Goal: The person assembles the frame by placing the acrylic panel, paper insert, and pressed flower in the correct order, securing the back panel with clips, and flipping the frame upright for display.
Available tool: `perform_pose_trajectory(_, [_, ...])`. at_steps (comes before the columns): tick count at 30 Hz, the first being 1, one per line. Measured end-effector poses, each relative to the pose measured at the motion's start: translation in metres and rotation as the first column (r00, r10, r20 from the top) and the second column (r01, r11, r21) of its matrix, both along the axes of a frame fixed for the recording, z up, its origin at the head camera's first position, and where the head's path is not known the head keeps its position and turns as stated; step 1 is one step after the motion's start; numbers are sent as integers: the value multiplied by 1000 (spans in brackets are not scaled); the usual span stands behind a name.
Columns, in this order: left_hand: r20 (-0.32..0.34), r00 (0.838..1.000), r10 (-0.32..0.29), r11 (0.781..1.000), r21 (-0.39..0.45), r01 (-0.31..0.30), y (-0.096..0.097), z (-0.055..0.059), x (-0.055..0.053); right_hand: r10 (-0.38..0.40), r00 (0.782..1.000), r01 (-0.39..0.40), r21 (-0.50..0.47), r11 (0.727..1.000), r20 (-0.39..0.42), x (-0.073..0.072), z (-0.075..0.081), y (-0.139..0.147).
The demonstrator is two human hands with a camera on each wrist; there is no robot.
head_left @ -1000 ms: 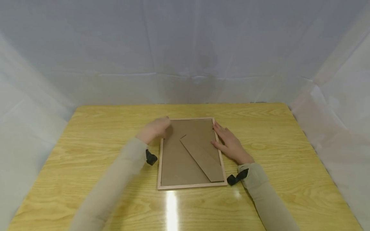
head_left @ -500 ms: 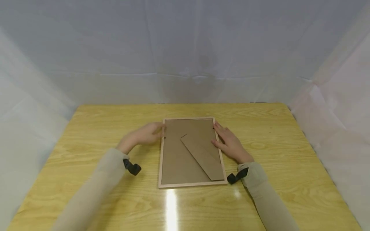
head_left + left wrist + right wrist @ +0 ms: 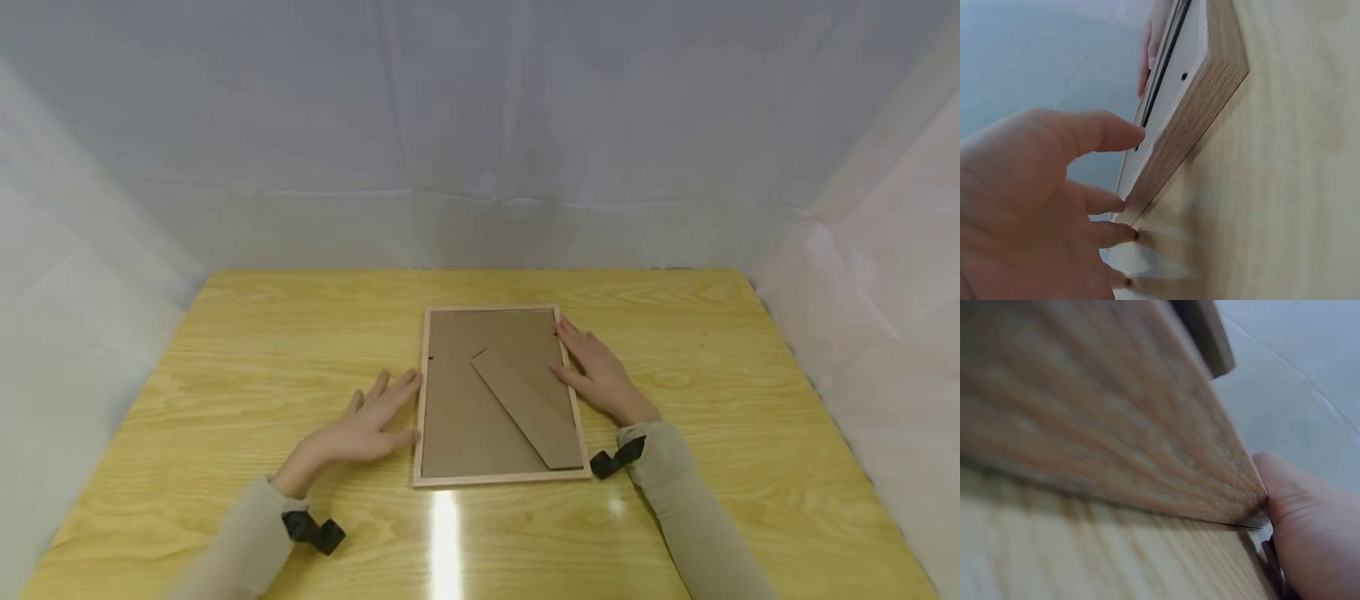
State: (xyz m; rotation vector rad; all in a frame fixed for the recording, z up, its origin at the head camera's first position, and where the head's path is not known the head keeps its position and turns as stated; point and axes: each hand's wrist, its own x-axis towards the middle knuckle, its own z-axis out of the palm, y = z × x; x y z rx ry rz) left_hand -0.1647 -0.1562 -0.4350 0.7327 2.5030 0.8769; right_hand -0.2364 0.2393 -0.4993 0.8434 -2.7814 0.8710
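Note:
A picture frame with a pale wooden rim lies face down on the table, its brown backing up. A stand flap lies slantwise on the backing. Small dark tabs show near the upper part of both sides. My left hand, fingers spread, meets the frame's left edge with fingertips and thumb. In the left wrist view, the thumb is by the top of the rim, with the fingers lower down its side. On the right edge rests my right hand, fingers extended along the rim and thumb over it.
The wood-grain table extends around the frame on all sides. White sheeting hangs behind it and at both sides. Each wrist carries a black camera mount.
My left hand has left the frame's upper left, uncovering a dark tab, and slid down toward me along the left edge, its fingers spreading. The right hand stays in place; the frame barely shifts.

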Motion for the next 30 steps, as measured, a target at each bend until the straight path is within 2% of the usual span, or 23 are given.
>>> perform_pose_trajectory(4, [19, 1000, -15, 1000, 15, 15, -4, -9, 15, -4, 1000, 4, -2, 1000, 3, -1, 0, 1])
perform_pose_trajectory(9, [28, 1000, -10, 999, 45, 9, -1, -17, 24, -15, 1000, 15, 12, 1000, 13, -2, 0, 2])
perform_pose_trajectory(21, [30, 999, 31, 999, 25, -32, 2, -21, 29, -9, 1000, 9, 14, 1000, 11, -3, -3, 1])
perform_pose_trajectory(30, [35, 999, 32, 999, -12, -32, 5, -17, 31, -12, 999, 11, 18, 1000, 32, -2, -2, 1])
